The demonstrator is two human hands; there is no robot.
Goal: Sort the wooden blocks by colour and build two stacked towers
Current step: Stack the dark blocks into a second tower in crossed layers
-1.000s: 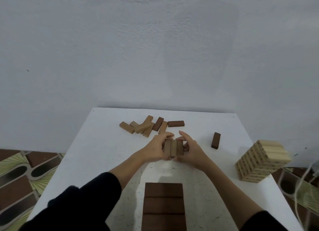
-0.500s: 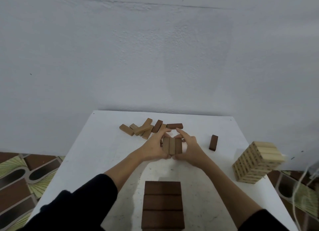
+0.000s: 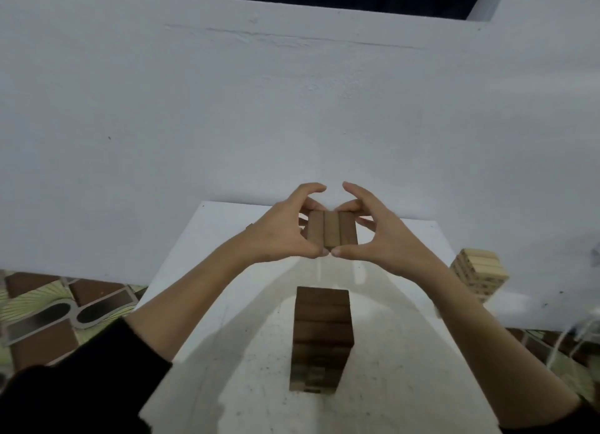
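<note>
- Both hands grip one row of three brown blocks (image 3: 331, 231) between them: our left hand (image 3: 280, 234) curls round the row's left side, our right hand (image 3: 384, 239) round its right side.
- We see each thumb tucked under the near edge of the row, the two thumb tips almost touching, while the forefingers arch over the far edge with a gap between their tips.
- We note that the three blocks lie side by side, long sides touching, and that the row is held in the air, clear of the surface.
- Below and nearer to us stands the dark brown tower (image 3: 322, 338), upright on the white table (image 3: 214, 261); the held row sits higher in view and apart from its top.
- We find the pale wooden tower (image 3: 480, 271) at the table's right edge, well apart from the dark one; it appears tilted in this wide-angle view.
- We wear dark sleeves (image 3: 81, 388) pushed back from the forearms.
- Behind the table rises a plain white wall (image 3: 292, 115); a patterned brown and green floor (image 3: 55, 313) shows at left.
</note>
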